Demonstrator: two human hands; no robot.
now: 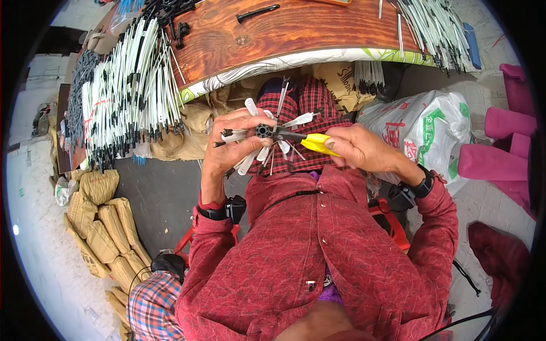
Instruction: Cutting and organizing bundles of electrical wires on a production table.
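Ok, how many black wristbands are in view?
2: one black wristband just behind the left hand, another wristband just behind the right hand holding the yellow-handled tool.

White bag (422, 129): big red writing and green writing, just right of the right hand (354, 149); folds bend some of it.
Brown bag (339, 85): dark letters in a slanted row, past the right hand, up near the table (318, 31).
Brown sacks (116, 227): dark writing on one, low down and left of the left hand (239, 139); too small to read.
Jacket (284, 238): a tiny red and white tag, below both hands; too small to read.
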